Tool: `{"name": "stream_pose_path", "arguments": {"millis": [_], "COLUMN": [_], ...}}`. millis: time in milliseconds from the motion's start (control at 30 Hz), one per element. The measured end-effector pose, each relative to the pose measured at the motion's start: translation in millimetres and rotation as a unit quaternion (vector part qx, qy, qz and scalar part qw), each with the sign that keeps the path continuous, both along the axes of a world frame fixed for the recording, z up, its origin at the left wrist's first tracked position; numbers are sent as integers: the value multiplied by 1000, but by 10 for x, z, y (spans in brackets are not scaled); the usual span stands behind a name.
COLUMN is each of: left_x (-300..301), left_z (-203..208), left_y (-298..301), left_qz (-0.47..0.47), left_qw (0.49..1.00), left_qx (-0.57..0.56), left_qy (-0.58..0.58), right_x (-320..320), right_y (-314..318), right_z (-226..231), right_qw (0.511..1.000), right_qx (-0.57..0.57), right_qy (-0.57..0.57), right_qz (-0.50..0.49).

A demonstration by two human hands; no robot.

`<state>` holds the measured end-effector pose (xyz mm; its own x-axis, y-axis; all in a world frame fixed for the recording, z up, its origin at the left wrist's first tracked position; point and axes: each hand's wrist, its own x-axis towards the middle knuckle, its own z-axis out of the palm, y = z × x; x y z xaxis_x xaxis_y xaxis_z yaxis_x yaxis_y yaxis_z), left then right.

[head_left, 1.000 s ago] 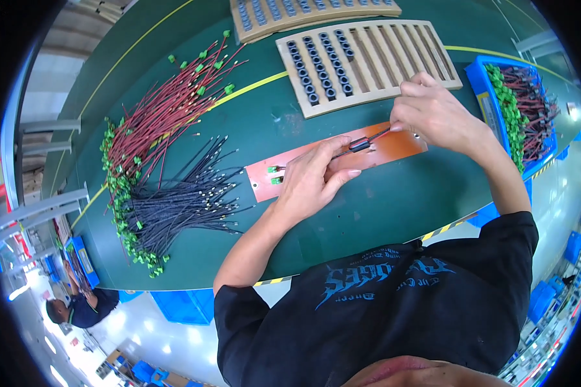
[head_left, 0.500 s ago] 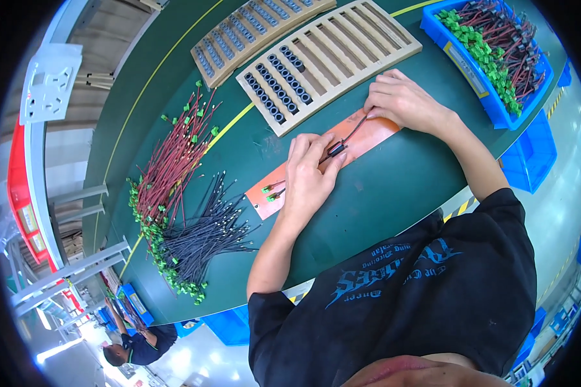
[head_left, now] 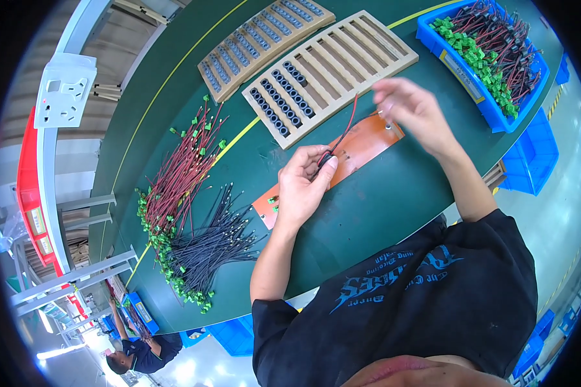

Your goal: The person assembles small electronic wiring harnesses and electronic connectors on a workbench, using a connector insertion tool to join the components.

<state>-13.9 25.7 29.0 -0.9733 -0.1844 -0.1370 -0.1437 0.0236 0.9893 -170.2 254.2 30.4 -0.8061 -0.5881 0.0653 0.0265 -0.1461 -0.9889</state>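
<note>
Right hand (head_left: 412, 113) has risen since the earlier frame, and the tip of the red wire (head_left: 351, 122) now stands clear of it — fingers loosely curled, motion-blurred, cannot tell whether they hold anything. Left hand (head_left: 301, 187) pinches the small black sleeve (head_left: 325, 158) between thumb and fingers, above the middle of the orange board (head_left: 361, 155) on the green table (head_left: 368, 200). Wooden tray (head_left: 342, 102), partly filled with dark rings (head_left: 282, 93), lies just beyond — blue bin (head_left: 494, 116) to its right.
</note>
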Motion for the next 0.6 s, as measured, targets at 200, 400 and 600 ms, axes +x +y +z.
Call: {"name": "stream_pose_path", "arguments": {"millis": [200, 400, 600], "left_x": [-23, 12, -14], "left_z": [-4, -159, -131], "left_y": [-23, 26, -37], "left_qz": [-29, -26, -32], "left_qw": [998, 999, 995], "left_qx": [56, -22, 90], "left_qy": [-22, 25, -9], "right_x": [210, 236, 248], "right_y": [-317, -444, -430], "right_z": [56, -67, -131], "right_qw": [990, 991, 990], "right_qx": [-1, 7, -60], "right_qy": [-95, -120, -107], "right_qz": [108, 56, 65]}}
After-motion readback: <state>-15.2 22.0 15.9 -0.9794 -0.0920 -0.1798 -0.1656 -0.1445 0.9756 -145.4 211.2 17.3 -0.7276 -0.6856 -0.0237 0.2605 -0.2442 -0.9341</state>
